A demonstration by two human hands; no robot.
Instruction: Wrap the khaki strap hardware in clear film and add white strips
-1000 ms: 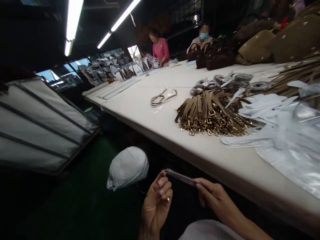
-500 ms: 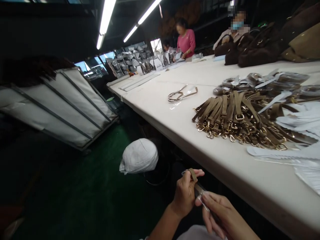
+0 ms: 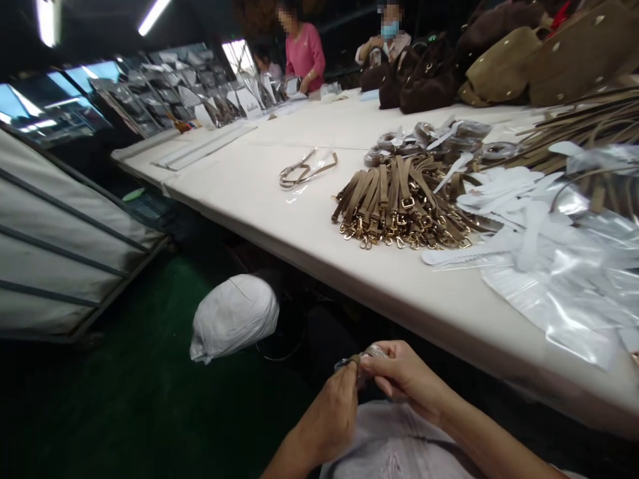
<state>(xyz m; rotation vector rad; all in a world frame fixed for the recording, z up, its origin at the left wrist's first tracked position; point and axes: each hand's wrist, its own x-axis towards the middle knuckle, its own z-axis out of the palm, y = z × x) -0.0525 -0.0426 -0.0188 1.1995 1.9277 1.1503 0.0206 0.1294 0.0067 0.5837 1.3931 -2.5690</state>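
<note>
My left hand (image 3: 339,406) is closed around an olive-brown strap (image 3: 355,360), over my lap and below the table edge. Against it, the fingers of my right hand (image 3: 402,369) pinch the strap's clear plastic wrapping (image 3: 374,350). Most of this strap is hidden by my fingers. On the table, a pile of brown straps with gold buckles and clips (image 3: 399,203) lies nearest to my hands. Behind that pile are several coiled straps in clear plastic (image 3: 429,140). A single looped strap (image 3: 307,169) rests further left.
White paper strips (image 3: 519,206) and clear plastic bags (image 3: 574,306) cover the right of the white table (image 3: 234,199). Dark brown bags (image 3: 424,83) stand behind. A white-covered stool (image 3: 234,316) and a wheeled cart (image 3: 60,246) are at left. Co-workers (image 3: 305,56) sit or stand across the table.
The view has swung right, so the scene sits further left. My right hand has moved up to the top of the strap, and both hands are now close together around it.
</note>
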